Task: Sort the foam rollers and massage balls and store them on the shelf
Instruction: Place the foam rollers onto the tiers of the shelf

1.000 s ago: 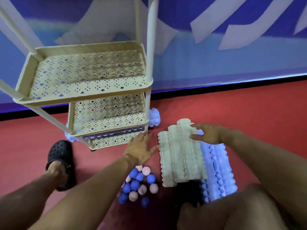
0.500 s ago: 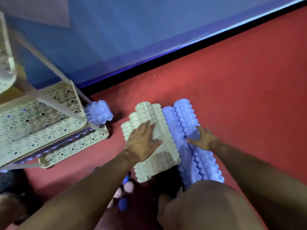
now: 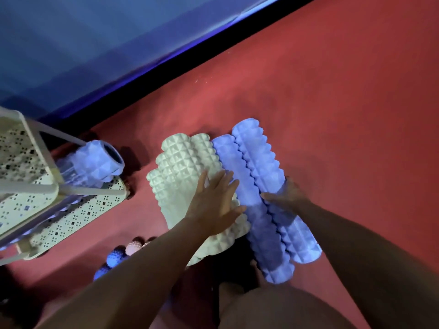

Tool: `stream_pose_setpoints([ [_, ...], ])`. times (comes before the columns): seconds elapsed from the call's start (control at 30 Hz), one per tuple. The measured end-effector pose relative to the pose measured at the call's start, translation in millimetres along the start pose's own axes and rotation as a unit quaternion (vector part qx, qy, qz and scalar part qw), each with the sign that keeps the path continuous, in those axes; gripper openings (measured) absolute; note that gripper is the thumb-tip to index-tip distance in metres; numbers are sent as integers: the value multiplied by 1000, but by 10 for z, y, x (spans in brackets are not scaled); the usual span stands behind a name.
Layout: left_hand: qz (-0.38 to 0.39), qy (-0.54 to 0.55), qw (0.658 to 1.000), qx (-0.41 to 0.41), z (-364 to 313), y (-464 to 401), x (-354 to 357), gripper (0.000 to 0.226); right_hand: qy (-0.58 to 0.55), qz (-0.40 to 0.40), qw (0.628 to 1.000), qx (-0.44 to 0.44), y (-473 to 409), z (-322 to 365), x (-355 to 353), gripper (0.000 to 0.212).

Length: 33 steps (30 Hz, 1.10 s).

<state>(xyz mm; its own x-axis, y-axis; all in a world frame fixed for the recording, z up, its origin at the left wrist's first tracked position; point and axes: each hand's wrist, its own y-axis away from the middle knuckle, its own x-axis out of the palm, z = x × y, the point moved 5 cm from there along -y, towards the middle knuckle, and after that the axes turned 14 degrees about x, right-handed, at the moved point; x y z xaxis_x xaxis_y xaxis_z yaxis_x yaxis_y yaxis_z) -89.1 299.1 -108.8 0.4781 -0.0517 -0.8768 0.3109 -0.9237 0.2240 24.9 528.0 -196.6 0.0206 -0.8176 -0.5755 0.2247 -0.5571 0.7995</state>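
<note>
Several white foam rollers (image 3: 180,167) lie stacked on the red floor, with two blue foam rollers (image 3: 259,153) side by side right of them. My left hand (image 3: 213,203) lies flat on the white rollers, fingers apart, fingertips touching the nearer blue roller. My right hand (image 3: 285,198) wraps over the outer blue roller from the right, fingers reaching into the groove between the two blue ones. Blue and pink massage balls (image 3: 116,256) sit on the floor under my left forearm, partly hidden. The cream perforated shelf (image 3: 71,219) stands at left.
Another blue roller (image 3: 95,162) lies on the lowest shelf tier, its end sticking out to the right. My knee (image 3: 285,307) fills the bottom centre. A blue wall with a black base strip (image 3: 190,60) runs behind. Bare red floor extends to the right.
My left hand went from near the shelf onto the white rollers, then slid right toward the blue ones. My right hand moved from the white stack to the outer blue roller. The view swung right.
</note>
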Motion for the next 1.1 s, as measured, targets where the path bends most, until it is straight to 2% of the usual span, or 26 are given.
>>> stream_pose_setpoints([
  [0.1,-5,-27,1000,0,27,48,-92,79,-15,-16,1000,-2,83,67,-71,103],
  [0.3,-10,-55,997,-50,-31,194,-549,76,-16,-82,995,-57,552,440,-516,83],
  [0.37,-8,-56,996,-70,-70,276,-781,75,-20,-78,993,-82,789,612,-682,81],
  [0.5,-54,-31,992,-109,-125,524,-1368,78,-98,-37,982,-155,1370,1069,-974,93],
  [0.57,-96,-36,987,-121,-151,719,-1704,77,-141,-31,968,-207,1788,1358,-1095,76],
  [0.67,-170,-12,975,-142,-225,1109,-2236,79,-211,-37,934,-285,2457,1740,-1218,33],
  [0.7,-191,-10,971,-146,-259,1255,-2413,81,-230,-41,922,-308,2695,1839,-1249,28],
  [0.77,-222,-19,963,-150,-340,1564,-2748,83,-256,-31,907,-333,3133,1988,-1237,35],
  [0.93,-288,-17,947,-140,-592,2309,-3368,86,-288,-9,884,-368,4044,2196,-1011,91],
  [1.1,-289,73,946,-128,-861,2879,-3421,107,-329,74,881,-331,4853,2041,-364,100],
])
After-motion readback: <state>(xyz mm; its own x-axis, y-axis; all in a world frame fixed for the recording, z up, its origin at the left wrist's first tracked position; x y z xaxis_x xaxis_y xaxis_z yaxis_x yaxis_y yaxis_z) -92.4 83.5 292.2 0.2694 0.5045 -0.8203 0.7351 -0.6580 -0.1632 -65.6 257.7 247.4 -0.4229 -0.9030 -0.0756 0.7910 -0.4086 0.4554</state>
